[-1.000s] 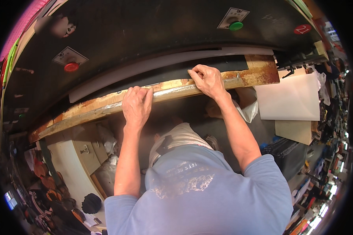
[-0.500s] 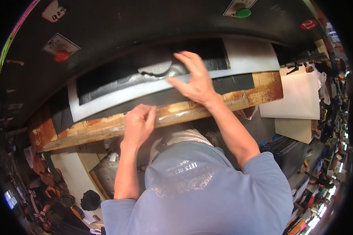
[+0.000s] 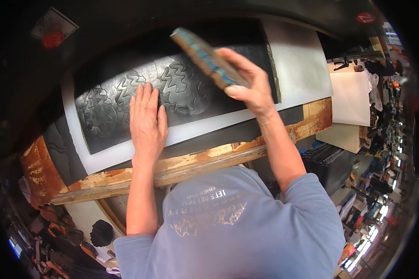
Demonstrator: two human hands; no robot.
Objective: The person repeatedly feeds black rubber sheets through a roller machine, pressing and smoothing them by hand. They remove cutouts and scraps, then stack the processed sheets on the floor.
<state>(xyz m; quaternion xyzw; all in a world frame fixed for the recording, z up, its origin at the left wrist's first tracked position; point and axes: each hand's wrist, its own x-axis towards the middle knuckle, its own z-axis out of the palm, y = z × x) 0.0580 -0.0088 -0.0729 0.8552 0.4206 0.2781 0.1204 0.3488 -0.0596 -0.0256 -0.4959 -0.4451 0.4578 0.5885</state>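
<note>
My left hand (image 3: 146, 123) lies flat on a black sheet (image 3: 228, 100), fingers stretched out and pointing away from me. Raised above the same sheet, my right hand (image 3: 251, 83) grips a cutting die (image 3: 204, 58), a thick brown-and-blue piece seen edge-on and tilted. Its underside is hidden. Zigzag outlines (image 3: 176, 83) in rounded shapes mark the sheet's left and middle part. Beneath the black sheet is a white board (image 3: 300, 69), which shows along the near edge and at the right.
A dark machine head with a red button (image 3: 52, 40) overhangs the far side. Closest to me runs the worn brown table edge (image 3: 205, 162). Pale sheets (image 3: 350, 100) stand at the right, with a black stack (image 3: 328, 162) below them.
The right hand has taken hold of the cutting die and lifted it. My left hand has gone from a closed hand at the table edge to flat on the black sheet, whose cut outlines now show.
</note>
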